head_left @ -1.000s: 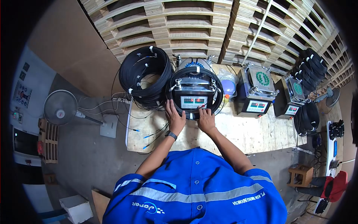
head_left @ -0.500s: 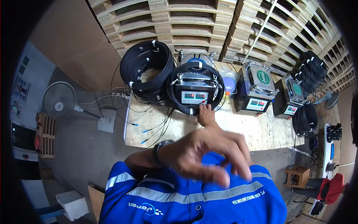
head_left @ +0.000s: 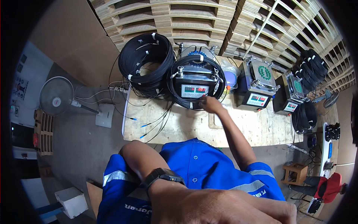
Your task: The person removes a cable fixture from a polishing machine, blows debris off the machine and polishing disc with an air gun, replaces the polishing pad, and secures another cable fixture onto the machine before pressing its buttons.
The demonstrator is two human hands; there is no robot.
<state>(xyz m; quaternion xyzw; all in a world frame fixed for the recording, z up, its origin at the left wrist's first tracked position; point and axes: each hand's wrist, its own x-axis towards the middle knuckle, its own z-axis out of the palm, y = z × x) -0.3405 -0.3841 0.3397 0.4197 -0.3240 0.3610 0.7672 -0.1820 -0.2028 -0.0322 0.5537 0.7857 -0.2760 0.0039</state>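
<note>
My right hand reaches to the front of a black machine with a lit panel. Its fingertips rest at the panel's lower right corner, over the edge of a black cable coil that hangs around the machine. The fingers are partly bent and apart, with nothing visible in them. My left hand, below a black wristwatch, is very close to the camera at the bottom. Most of its fingers are cut off by the frame edge. Loose cable ends with blue connectors lie on the wooden table.
A tall stack of black cable coils stands left of the machine. Two similar machines sit to the right. Behind rise wooden pallets. A fan stands left; a person in red is at the right.
My right hand has shifted from the coil's lower edge up to the panel corner. My left hand has dropped toward the bottom edge. The machine's display digits have changed.
</note>
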